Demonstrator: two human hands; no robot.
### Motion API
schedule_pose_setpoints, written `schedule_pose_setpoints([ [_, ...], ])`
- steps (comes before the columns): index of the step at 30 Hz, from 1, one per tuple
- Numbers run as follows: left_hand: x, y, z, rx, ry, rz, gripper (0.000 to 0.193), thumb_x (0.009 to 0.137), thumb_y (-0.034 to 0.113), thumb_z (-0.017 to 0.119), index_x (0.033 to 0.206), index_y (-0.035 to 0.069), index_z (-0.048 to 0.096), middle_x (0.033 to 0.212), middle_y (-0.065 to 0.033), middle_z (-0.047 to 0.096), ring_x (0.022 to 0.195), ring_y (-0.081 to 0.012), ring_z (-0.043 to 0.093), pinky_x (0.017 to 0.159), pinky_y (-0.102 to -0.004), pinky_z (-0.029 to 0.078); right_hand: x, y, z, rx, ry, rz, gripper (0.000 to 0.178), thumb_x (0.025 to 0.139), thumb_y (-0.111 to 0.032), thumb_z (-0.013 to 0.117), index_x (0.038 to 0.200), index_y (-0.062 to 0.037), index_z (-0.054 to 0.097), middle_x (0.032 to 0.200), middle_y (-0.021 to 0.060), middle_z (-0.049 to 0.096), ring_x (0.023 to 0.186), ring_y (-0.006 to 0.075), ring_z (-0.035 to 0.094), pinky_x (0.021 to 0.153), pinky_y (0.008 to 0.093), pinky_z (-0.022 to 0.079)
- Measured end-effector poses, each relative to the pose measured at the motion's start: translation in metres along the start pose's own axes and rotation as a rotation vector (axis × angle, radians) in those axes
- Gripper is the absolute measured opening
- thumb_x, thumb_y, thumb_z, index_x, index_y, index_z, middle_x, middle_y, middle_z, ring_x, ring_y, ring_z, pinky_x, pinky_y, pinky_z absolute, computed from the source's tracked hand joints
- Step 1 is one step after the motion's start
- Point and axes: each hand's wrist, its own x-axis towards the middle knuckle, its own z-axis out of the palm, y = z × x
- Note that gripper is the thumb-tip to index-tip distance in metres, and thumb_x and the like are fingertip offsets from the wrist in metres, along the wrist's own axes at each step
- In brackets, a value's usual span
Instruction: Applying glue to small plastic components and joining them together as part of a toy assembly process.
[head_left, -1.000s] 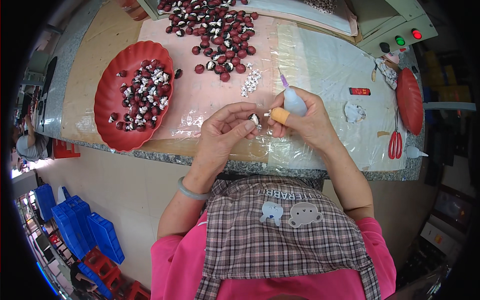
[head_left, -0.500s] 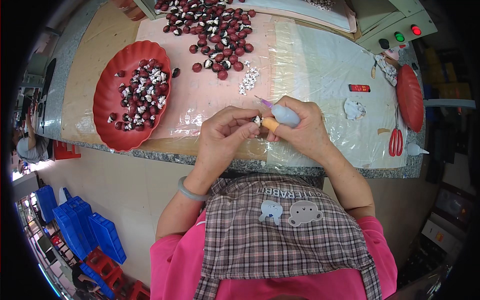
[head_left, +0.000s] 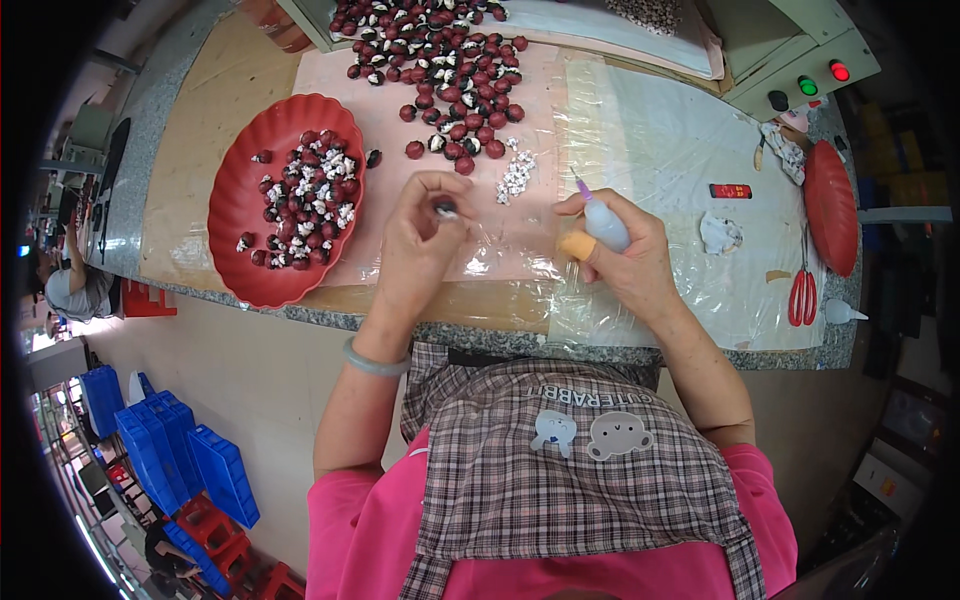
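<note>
My left hand is raised over the pink sheet, its fingers curled round a small dark ball with a white patch; motion blurs it. In my right hand is a squeeze bottle of pale liquid, its purple needle tip pointing up and away from me. An orange finger cot covers my right thumb. Small white pieces lie in a patch between and beyond the hands. Behind them many dark red balls with black and white parts are spread out.
A red scalloped tray at the left holds more balls with white pieces. To the right lie red-handled scissors, a crumpled white wipe, a small red packet and another red tray. A machine with lit buttons stands behind.
My hands have moved apart. The left, with the ball, has gone left and away from me; the right, with the bottle, has shifted right. The whole view has shifted slightly.
</note>
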Motion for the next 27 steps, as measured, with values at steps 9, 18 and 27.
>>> schedule_pose_setpoints([
  [9,0.041,-0.011,0.003,1.143,0.131,0.508,0.022,0.074,0.003,0.068,0.091,0.003,0.055,0.082,-0.0127,0.057,0.074,-0.0257,0.057,0.066,-0.0372,0.046,-0.005,0.005,-0.008,0.016,0.032,0.013,0.016,0.084,-0.004,0.066,0.099,-0.0028,0.061,0.081,0.0004,0.061,0.055,0.003,0.05,0.05,0.019,0.042],
  [18,0.012,0.007,0.002,-0.052,-0.055,-0.251,0.029,0.089,0.005,0.058,0.117,0.0,0.06,0.1,-0.0065,0.065,0.081,-0.008,0.057,0.067,-0.0223,0.047,-0.006,0.01,-0.022,0.299,-0.02,-0.025,0.032,0.089,-0.019,0.061,0.114,-0.0038,0.049,0.085,0.0063,0.058,0.062,0.0089,0.055,0.052,0.0193,0.043],
  [27,-0.019,0.005,0.016,-0.628,-0.206,-0.385,0.033,0.089,0.002,0.058,0.122,-0.003,0.056,0.106,-0.0137,0.064,0.084,-0.0111,0.06,0.068,-0.0195,0.047,-0.01,0.006,-0.031,0.247,0.014,-0.154,0.034,0.088,-0.014,0.064,0.116,0.0017,0.05,0.091,0.0097,0.06,0.068,0.0136,0.063,0.055,0.0225,0.052],
])
